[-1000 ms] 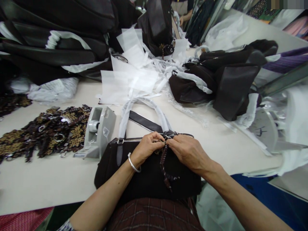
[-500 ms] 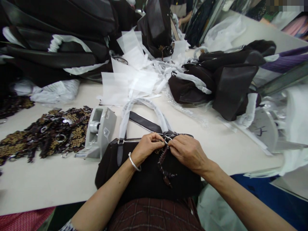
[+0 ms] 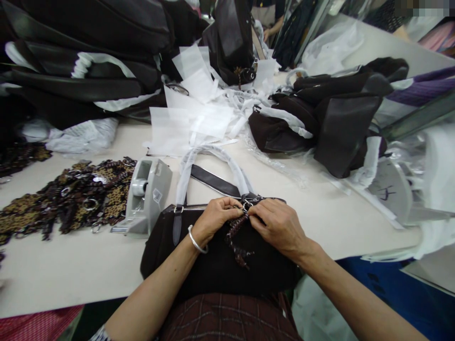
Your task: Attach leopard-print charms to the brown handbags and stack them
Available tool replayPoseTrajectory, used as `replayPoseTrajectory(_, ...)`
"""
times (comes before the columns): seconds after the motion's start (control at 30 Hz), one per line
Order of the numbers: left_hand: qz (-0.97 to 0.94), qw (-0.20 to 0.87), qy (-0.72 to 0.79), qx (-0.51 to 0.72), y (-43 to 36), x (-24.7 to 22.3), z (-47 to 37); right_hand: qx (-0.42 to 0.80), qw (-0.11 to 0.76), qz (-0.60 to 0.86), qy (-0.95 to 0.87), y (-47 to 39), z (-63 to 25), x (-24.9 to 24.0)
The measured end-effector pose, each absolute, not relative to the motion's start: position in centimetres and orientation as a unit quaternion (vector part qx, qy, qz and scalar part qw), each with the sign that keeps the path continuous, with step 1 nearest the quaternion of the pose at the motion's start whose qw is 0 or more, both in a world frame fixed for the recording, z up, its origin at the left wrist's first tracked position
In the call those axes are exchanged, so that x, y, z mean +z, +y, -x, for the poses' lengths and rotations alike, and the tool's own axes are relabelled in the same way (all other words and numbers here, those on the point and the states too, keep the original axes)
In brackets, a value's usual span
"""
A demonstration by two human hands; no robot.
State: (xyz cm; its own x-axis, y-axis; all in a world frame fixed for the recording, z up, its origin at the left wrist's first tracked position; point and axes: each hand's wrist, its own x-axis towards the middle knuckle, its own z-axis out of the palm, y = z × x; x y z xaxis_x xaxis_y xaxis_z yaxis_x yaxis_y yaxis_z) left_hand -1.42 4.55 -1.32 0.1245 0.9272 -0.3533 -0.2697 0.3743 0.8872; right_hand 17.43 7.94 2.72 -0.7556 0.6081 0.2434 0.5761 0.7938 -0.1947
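A dark handbag (image 3: 213, 265) lies at the table's front edge against my body, its handle (image 3: 186, 170) wrapped in white film. At the base of the handle's right end is a metal ring (image 3: 248, 205). From it hangs a braided dark-brown tassel charm (image 3: 234, 232) over the bag's front. My left hand (image 3: 217, 219), with a bangle at the wrist, pinches the charm's top beside the ring. My right hand (image 3: 275, 222) is closed with its fingertips at the ring's right side. The exact parts between the fingertips are partly hidden.
Left of the bag stands a grey tape dispenser (image 3: 151, 194), beside a heap of leopard-print and brown charms (image 3: 78, 194). White paper sheets (image 3: 192, 118) lie behind. Dark bags are piled at back left (image 3: 88, 47) and right (image 3: 344, 123). Another person's hand (image 3: 267, 33) shows at the back.
The charm's dangling end has swung slightly left and up. Both hands stay at the ring, with only small finger shifts.
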Motion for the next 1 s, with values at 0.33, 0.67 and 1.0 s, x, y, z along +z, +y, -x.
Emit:
replayPoseTrajectory(0.33,-0.329,0.675,0.505,0.426,4.4,-0.92,1.3,0.049,0.162,0.344,-0.924,7.69,-16.97,2.84)
replayPoseTrajectory(0.67,-0.333,0.662,0.513,0.433,3.97,-1.33,1.31,0.04,0.143,0.347,-0.926,7.22,-16.91,2.52)
replayPoseTrajectory(1.0,-0.349,0.666,0.519,0.407,3.97,-1.2,1.52,0.135,0.125,0.285,-0.941,7.69,-17.47,3.0)
